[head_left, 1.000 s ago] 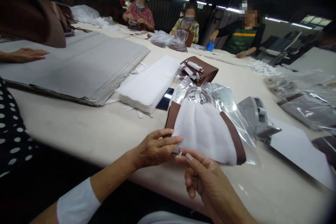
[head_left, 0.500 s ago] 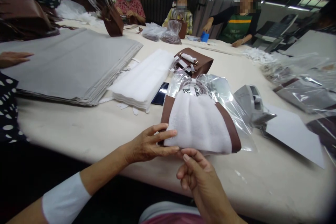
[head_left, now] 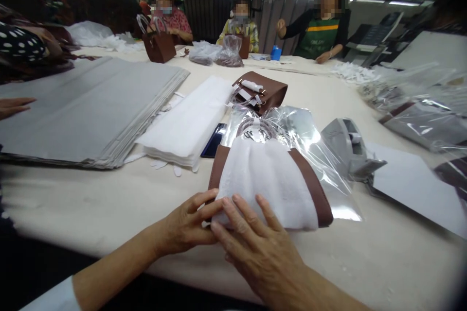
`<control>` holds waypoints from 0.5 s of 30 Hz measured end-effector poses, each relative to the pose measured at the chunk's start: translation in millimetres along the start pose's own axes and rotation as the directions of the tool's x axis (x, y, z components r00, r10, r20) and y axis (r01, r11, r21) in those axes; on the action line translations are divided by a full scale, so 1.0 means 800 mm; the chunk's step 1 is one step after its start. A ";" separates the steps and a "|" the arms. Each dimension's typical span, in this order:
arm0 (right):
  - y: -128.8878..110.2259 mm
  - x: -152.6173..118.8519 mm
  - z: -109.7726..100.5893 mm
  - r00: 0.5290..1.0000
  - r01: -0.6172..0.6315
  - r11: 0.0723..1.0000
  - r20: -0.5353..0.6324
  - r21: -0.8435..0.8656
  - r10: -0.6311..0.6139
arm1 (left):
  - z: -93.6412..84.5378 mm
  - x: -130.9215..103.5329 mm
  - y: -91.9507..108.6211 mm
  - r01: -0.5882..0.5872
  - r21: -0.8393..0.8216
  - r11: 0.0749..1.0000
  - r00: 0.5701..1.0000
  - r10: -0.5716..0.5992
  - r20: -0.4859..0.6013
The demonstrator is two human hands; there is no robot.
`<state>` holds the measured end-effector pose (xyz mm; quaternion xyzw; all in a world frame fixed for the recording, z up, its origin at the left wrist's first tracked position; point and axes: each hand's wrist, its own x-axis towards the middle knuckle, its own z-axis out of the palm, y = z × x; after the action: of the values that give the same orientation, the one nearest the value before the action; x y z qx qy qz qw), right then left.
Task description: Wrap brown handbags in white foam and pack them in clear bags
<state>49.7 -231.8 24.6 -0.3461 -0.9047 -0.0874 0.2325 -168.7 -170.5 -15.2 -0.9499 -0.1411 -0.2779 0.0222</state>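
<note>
Fingers of the right hand (head_left: 260, 248) spread, loose and open, over white padding (head_left: 268, 180), which hides the middle of a brown bag (head_left: 316, 189) on the table (head_left: 80, 204). At the bag's seven o'clock corner curls the left hand (head_left: 184, 226), partly covered; whether it pinches anything cannot be told. Dark marks (head_left: 251, 133) at twelve o'clock, by glaring clear plastic (head_left: 297, 121), are illegible. Towards ten o'clock, white sheets (head_left: 186, 121) partly hide a phone (head_left: 214, 141); farther, a co-worker's hand (head_left: 14, 106) is cut off.

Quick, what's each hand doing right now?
Left hand: touching the brown bag at its near left corner; grip unclear.
Right hand: open, spread on the white padding.
</note>
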 end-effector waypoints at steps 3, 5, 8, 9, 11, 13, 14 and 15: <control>0.001 -0.016 0.038 0.999 0.020 0.997 0.037 -0.079 -0.017 | 0.003 -0.002 -0.001 0.004 -0.016 1.000 0.999 -0.005 -0.040; 0.001 -0.018 0.037 0.998 0.017 0.996 -0.062 -0.087 -0.023 | 0.005 -0.004 -0.001 0.002 -0.012 1.000 0.998 -0.003 -0.061; 0.025 0.004 -0.006 0.976 0.059 0.997 -0.213 0.042 -0.049 | 0.006 -0.007 0.000 0.008 0.028 1.000 0.997 -0.006 -0.081; 0.044 0.016 -0.025 0.978 0.045 0.991 -0.210 0.124 -0.018 | 0.006 -0.008 0.002 0.007 0.056 0.998 0.996 -0.002 -0.086; 0.097 0.044 -0.056 0.944 -0.256 0.924 -0.132 0.285 0.303 | 0.007 -0.007 0.009 0.021 0.105 0.994 0.995 -0.010 -0.104; 0.161 0.068 -0.067 0.821 -0.501 0.791 -0.097 0.352 0.563 | 0.010 -0.008 0.020 0.062 0.134 0.989 0.990 -0.044 -0.134; 0.191 0.077 -0.065 0.770 -0.594 0.702 0.026 0.392 0.637 | 0.013 -0.010 0.026 0.097 0.139 0.986 0.985 -0.075 -0.154; 0.216 0.083 -0.058 0.721 -0.670 0.593 0.206 0.446 0.661 | 0.017 -0.013 0.033 0.141 0.147 0.979 0.976 -0.113 -0.184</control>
<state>138.5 -78.8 96.9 -0.5881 -0.7025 0.2417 0.3197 -162.5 -196.9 -31.2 -0.9061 -0.2211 -0.3486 0.0923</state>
